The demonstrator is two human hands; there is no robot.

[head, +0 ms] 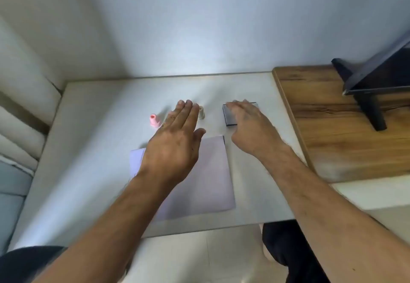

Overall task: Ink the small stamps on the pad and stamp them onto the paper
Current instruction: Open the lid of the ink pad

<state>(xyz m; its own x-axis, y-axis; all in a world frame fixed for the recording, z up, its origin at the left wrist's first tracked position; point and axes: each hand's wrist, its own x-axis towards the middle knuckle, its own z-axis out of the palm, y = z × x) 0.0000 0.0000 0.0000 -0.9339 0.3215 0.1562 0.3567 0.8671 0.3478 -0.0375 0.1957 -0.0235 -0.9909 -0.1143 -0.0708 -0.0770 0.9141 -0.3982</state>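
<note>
Two small stamps are seen standing upright on the white bench (93, 140), their long axes vertical. The pink stamp (154, 121) is placed toward the left, and its reddish top end is turned up toward the camera. The cream stamp (201, 112) is set to its right, well apart from it, and is partly hidden behind the left hand's fingertips. The ink pad (229, 117), a dark flat rectangle, is laid further right, its long axis running roughly away from the person; most of it is covered by the right hand. A pale sheet of paper (213, 171) is laid flat on the near part of the bench, below the stamps and the pad, with its long sides running roughly away from the person and tilted slightly.

The left hand (177, 140) is held spread flat, fingers straight and close together, thumb out to the side, above the upper part of the paper and between the two stamps. Nothing is gripped by it; whether its fingertips touch the cream stamp cannot be told. The right hand (248, 123) is laid over the ink pad with fingers extended and only gently bent; no grip around the pad can be made out.

To the right, a wooden surface (332, 127) adjoins the bench and carries a dark stand (368, 96).
</note>
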